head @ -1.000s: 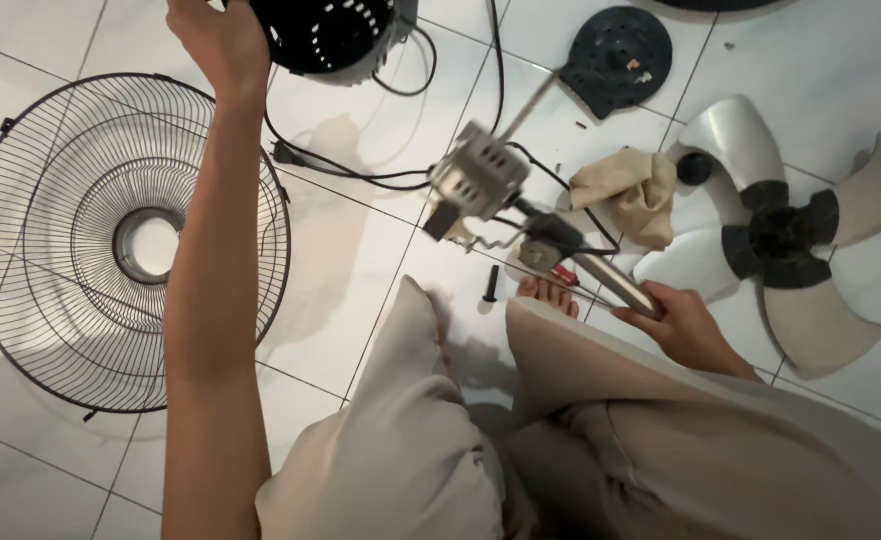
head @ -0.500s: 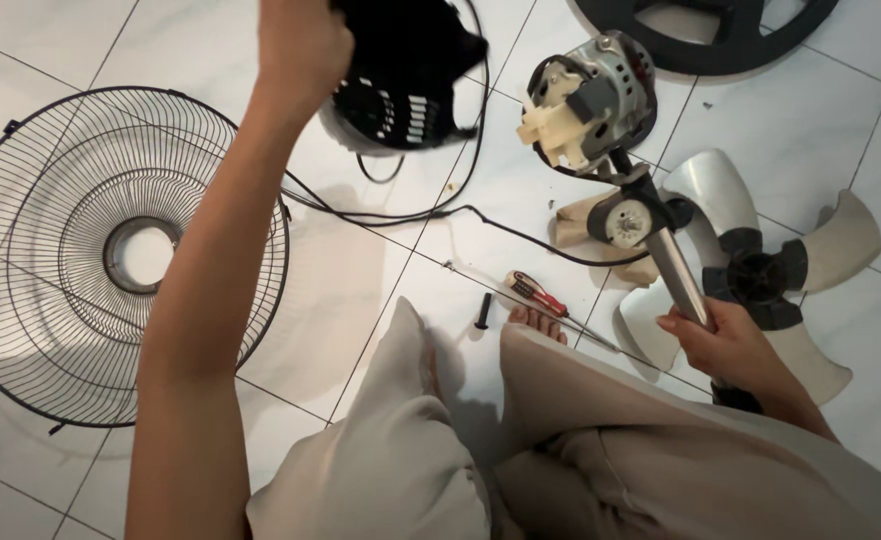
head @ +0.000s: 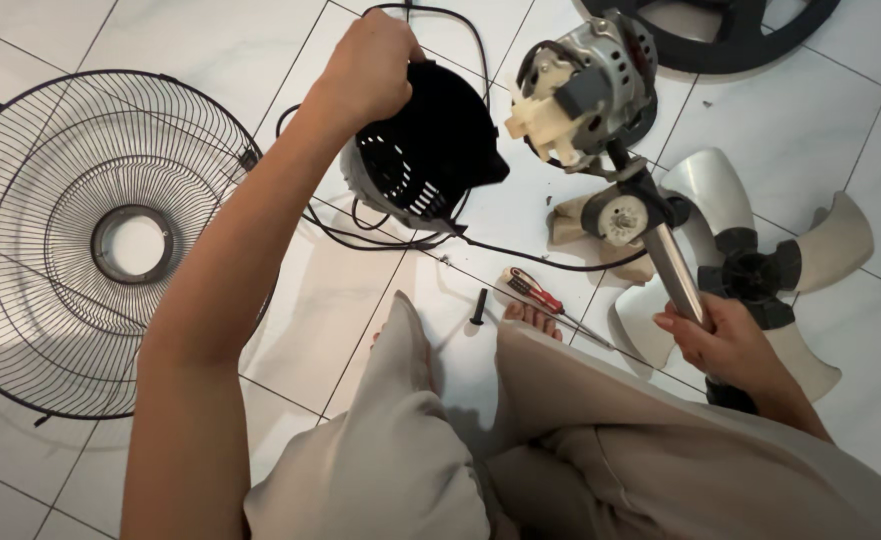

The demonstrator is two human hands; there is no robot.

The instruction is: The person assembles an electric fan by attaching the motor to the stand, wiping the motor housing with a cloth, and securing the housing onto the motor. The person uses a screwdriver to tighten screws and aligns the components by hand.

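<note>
The left hand (head: pixel 370 70) grips the black cover (head: pixel 430 145); the right hand (head: pixel 725 345) grips the pole (head: pixel 675 275). The motor (head: pixel 585 85) (top-heavy) could tip and yank the cord (head: pixel 540 262).

A: The motor cover (head: pixel 430 150) is black with slotted vents, and the wire guard (head: pixel 100 240) on the left is dark concentric rings.

B: The blades (head: pixel 760 275) are pale grey on a black hub; the screwdriver (head: pixel 535 290) has a red handle, on the white-tiled floor (head: pixel 190 40).

Left hand (head: pixel 368 68) grips the black motor cover (head: pixel 428 145) at 12 o'clock – right hand (head: pixel 725 345) holds the metal pole (head: pixel 675 270) at 3, bare motor (head: pixel 585 85) on top, wire grille (head: pixel 90 240) at 9.
</note>
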